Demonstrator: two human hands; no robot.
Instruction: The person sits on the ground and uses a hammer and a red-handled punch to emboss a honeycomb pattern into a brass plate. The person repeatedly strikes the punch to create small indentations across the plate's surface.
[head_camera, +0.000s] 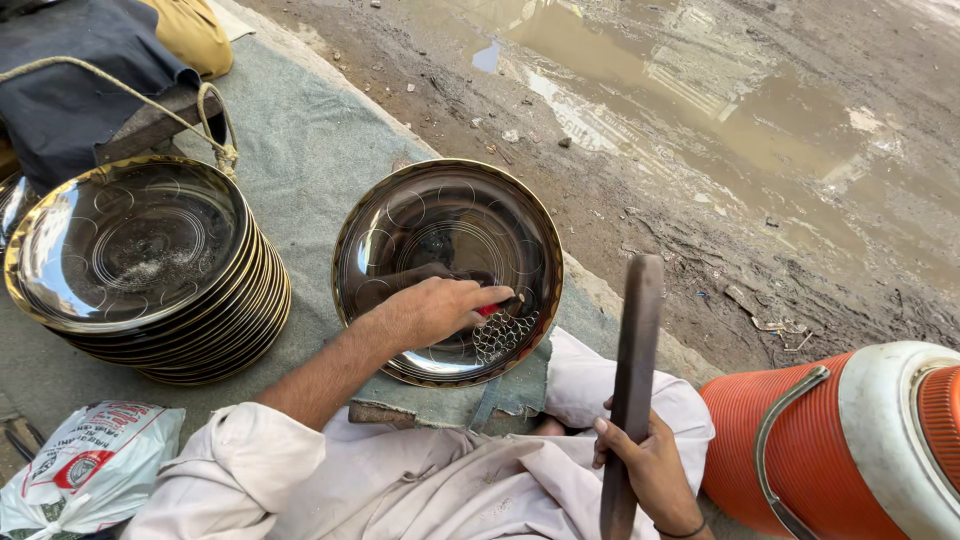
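Note:
A shiny round metal plate with a gold rim (420, 215) lies on a grey cloth in front of me. My left hand (440, 308) rests on the plate and pinches a small red-topped punch tool (492, 310) against its lower right part, beside a patch of stamped mesh pattern (505, 335). My right hand (650, 470) grips a long dark metal bar (632, 380), held upright over my lap, apart from the plate.
A tall stack of similar gold-rimmed plates (140, 260) stands at the left. An orange and white drum-shaped cooler (850, 440) lies at the right. A printed plastic bag (85, 470) sits at lower left. Mud and a puddle (700, 90) lie beyond the grey cloth (310, 140).

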